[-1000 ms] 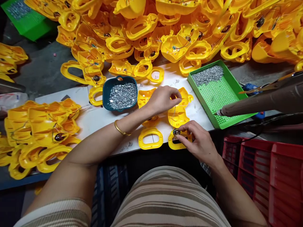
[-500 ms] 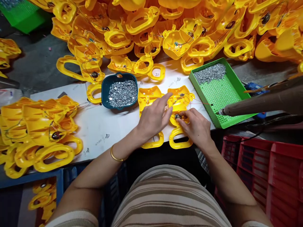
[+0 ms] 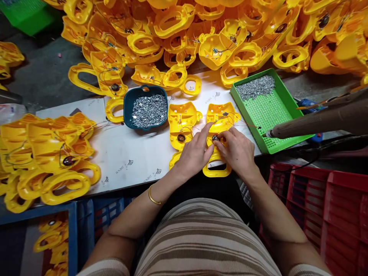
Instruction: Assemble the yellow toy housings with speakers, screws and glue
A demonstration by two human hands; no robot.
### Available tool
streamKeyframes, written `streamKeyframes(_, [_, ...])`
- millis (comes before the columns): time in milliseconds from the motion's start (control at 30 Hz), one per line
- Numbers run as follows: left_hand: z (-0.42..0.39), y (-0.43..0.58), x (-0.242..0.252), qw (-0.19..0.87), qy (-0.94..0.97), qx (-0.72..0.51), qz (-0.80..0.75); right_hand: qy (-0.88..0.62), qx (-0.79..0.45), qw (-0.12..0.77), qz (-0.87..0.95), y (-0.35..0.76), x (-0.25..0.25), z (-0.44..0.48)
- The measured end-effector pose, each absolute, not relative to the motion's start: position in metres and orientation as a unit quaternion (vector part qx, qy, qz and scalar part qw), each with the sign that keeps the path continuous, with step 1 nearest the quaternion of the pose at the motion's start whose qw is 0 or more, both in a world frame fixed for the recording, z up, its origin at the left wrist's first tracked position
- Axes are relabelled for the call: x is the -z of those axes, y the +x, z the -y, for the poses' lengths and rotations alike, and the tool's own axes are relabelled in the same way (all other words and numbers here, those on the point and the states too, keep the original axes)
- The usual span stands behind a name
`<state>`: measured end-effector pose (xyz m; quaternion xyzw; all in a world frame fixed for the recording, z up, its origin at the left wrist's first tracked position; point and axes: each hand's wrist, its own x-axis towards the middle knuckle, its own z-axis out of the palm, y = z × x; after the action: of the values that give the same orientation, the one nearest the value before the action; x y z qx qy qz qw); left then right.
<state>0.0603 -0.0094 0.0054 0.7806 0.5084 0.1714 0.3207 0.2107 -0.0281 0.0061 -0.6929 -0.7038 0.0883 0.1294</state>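
The left hand's (image 3: 209, 137) grip stands open at the edge of a yellow shell (image 3: 220, 122), whose long axis runs away from the body. Inside it, the round speaker (image 3: 214, 138) lies directly left of the right hand (image 3: 239, 151), whose grip pinches it.

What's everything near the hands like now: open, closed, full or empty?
Blue tub: open, holding shiny bits.
Green tray: open, shiny heap at far end.
Left yellow shell: open side up.
Right yellow shell: open side up.
Left hand: open.
Right hand: curled at the black round part.
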Motion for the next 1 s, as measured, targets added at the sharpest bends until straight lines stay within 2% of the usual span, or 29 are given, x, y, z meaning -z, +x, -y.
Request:
streamKeyframes(233, [0.025, 0.062, -0.006, 0.383, 0.727, -0.201, -0.533, -0.692, -0.104, 0.082, 0.710, 0.204, -0.013, 0.031])
streamKeyframes(567, [0.030, 0.061, -0.002, 0.373, 0.724, -0.201, -0.545, -0.633, -0.182, 0.189, 0.728, 0.218, 0.003, 0.047])
streamKeyframes(833, [0.021, 0.061, 0.001, 0.370, 0.728, -0.204, -0.540, -0.662, -0.195, 0.227, 0.687, 0.223, 0.014, 0.051])
streamKeyframes(1000, [0.016, 0.060, -0.001, 0.361, 0.742, -0.183, -0.535, -0.659, -0.138, 0.202, 0.711, 0.221, 0.021, 0.050])
